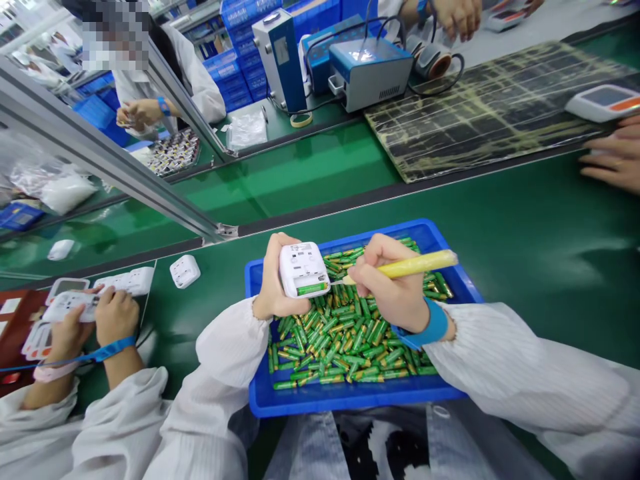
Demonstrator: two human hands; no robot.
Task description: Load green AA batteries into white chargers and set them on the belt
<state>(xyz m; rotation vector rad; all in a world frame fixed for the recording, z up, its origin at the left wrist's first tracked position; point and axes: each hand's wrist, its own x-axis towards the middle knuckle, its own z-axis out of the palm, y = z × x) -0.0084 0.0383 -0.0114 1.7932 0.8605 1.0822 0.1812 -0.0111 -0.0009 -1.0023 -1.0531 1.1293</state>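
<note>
My left hand (274,280) grips a white rounded-square plastic device (303,262) by its left side, above a blue tray (360,404). Its back faces me, and one green battery (312,289) lies in the slot along its lower edge. My right hand (393,283) is closed around a yellow-handled tool (420,264) held like a pen. The thin metal tip of that tool points left and meets the device's right edge beside the battery; whether it touches is too small to tell. Many green batteries (345,333) fill the tray, loosely heaped.
Left of me, a co-worker's hands (116,317) handle similar white devices. Another white device (185,271) lies on the green table. At the right edge a person's hand (615,157) is near an orange-trimmed device (605,102). A metal post (185,217) and a blue-topped box (370,72) stand behind.
</note>
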